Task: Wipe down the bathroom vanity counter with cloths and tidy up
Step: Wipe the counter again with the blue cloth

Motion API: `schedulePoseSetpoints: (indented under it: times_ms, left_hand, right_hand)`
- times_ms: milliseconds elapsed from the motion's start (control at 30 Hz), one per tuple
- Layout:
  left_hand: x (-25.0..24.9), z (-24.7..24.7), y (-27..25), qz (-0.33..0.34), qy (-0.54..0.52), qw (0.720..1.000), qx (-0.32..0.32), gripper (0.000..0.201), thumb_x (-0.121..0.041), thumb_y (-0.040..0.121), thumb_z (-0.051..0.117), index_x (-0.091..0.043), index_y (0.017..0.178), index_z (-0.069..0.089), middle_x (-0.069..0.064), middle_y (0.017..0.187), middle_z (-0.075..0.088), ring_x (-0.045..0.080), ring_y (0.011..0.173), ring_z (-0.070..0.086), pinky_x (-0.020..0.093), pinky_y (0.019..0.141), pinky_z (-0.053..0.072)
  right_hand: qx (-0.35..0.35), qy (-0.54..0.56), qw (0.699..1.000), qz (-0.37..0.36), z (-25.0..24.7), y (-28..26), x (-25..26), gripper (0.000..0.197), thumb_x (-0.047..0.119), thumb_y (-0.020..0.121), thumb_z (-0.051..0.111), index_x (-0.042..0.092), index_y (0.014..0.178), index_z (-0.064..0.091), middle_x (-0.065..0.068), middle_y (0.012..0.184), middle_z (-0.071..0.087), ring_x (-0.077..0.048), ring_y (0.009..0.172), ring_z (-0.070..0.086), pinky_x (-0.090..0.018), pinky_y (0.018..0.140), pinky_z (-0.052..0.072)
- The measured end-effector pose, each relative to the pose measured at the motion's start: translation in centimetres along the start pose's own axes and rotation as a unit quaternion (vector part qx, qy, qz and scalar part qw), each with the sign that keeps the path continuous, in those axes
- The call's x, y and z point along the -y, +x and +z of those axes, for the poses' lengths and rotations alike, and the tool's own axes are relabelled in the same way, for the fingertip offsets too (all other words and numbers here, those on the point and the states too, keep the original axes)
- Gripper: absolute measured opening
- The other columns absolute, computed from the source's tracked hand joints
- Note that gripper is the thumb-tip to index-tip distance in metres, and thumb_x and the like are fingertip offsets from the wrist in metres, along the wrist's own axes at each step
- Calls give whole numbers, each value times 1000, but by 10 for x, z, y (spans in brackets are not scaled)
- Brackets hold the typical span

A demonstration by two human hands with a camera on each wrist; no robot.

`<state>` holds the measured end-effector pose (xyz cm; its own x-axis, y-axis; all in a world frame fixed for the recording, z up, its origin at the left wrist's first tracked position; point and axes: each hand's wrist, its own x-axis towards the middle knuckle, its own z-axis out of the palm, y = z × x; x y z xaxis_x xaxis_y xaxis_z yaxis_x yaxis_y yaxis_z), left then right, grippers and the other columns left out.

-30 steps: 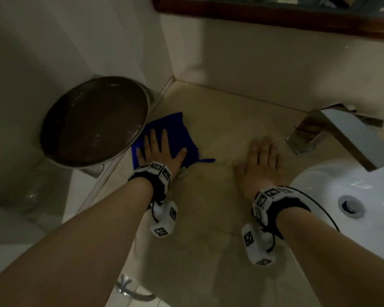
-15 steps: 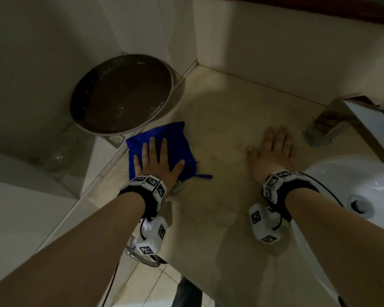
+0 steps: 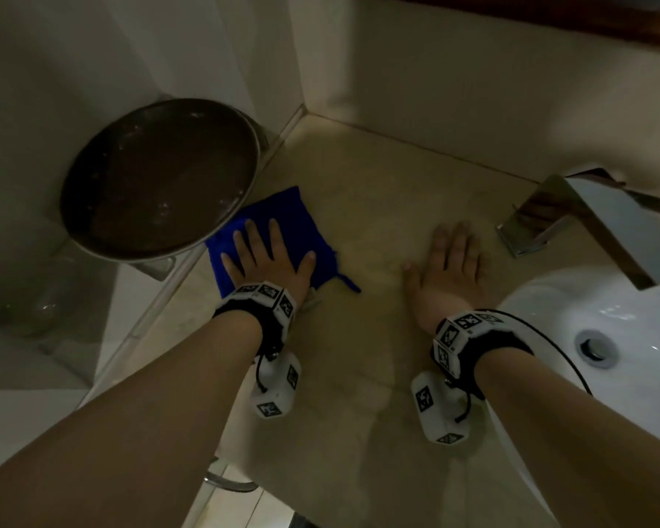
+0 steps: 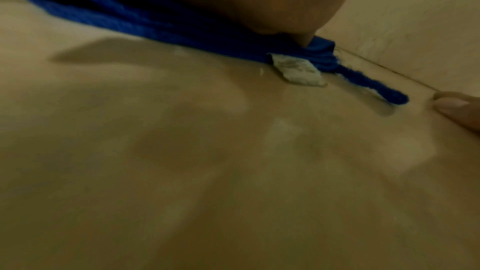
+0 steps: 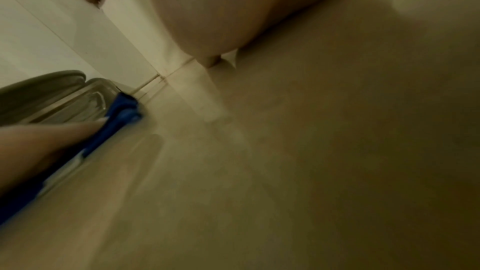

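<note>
A folded blue cloth [image 3: 302,219] lies on the beige vanity counter [image 3: 378,184] near its left edge. My left hand [image 3: 263,257] presses flat on the cloth with fingers straight and spread. In the left wrist view the cloth [image 4: 155,22] sits under my palm, its white tag [image 4: 298,71] and a loose blue loop [image 4: 376,87] sticking out. My right hand [image 3: 450,268] lies flat on the bare counter, fingers straight, holding nothing. In the right wrist view the cloth [image 5: 114,126] shows at the left, beyond my palm.
A round dark metal basin [image 3: 161,177] hangs over the counter's left edge, partly above the cloth. A chrome faucet [image 3: 587,219] and a white sink [image 3: 606,337] stand at the right. Walls close the back and left.
My left hand and the cloth shifted slightly along the left edge of the counter. The right hand stayed flat on the counter. The head view swung about.
</note>
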<state>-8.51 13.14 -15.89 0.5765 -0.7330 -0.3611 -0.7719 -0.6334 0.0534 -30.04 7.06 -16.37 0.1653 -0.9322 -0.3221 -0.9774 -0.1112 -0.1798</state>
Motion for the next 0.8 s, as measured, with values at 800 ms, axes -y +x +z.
schedulePoseSetpoints:
  times_ms: [800]
  left_hand:
    - [-152,-17,82,188,48,981,-25,84,-70,91,17,-22,152,-15,8,159,-21,32,145,-19,56,113,-13]
  right_hand:
    - [-23,38,999,6,4,1,2,75,58,80,-11,20,140,-34,-7,152,-35,-21,141,-30,-40,114,-18]
